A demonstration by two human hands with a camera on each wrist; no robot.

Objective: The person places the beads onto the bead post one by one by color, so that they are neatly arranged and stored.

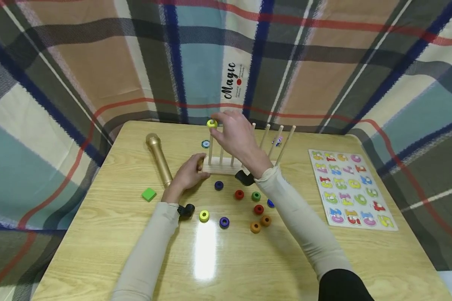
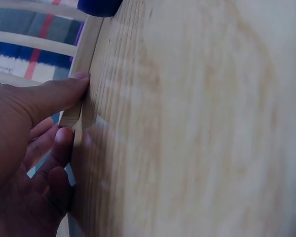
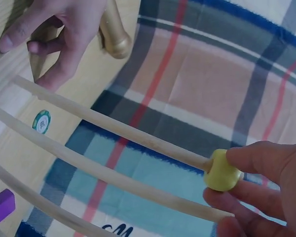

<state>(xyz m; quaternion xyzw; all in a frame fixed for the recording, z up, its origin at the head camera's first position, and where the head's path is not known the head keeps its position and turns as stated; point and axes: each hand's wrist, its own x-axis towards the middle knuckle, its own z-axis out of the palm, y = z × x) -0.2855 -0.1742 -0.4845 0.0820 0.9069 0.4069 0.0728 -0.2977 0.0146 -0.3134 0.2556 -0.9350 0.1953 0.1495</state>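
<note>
A wooden peg rack (image 1: 226, 168) with several upright dowels stands at the back middle of the table (image 1: 98, 234). My right hand (image 1: 233, 133) pinches a yellow-green ring (image 1: 212, 123) at the top of the leftmost dowel (image 1: 210, 150); in the right wrist view the ring (image 3: 221, 171) sits on the dowel's tip between my fingertips (image 3: 246, 157). My left hand (image 1: 190, 172) holds the left end of the rack's base, thumb and fingers (image 2: 64, 94) pressed on its edge (image 2: 86, 79). Several loose rings lie in front: yellow (image 1: 204, 215), blue (image 1: 224, 222), red (image 1: 239, 194), green (image 1: 255, 196), orange (image 1: 255, 227).
A gold microphone (image 1: 159, 159) lies left of the rack, a green block (image 1: 148, 194) near it. A number puzzle board (image 1: 350, 190) lies at the right. A small round chip (image 1: 205, 144) and a purple piece (image 1: 277, 140) lie behind the rack. Plaid cloth walls surround the table.
</note>
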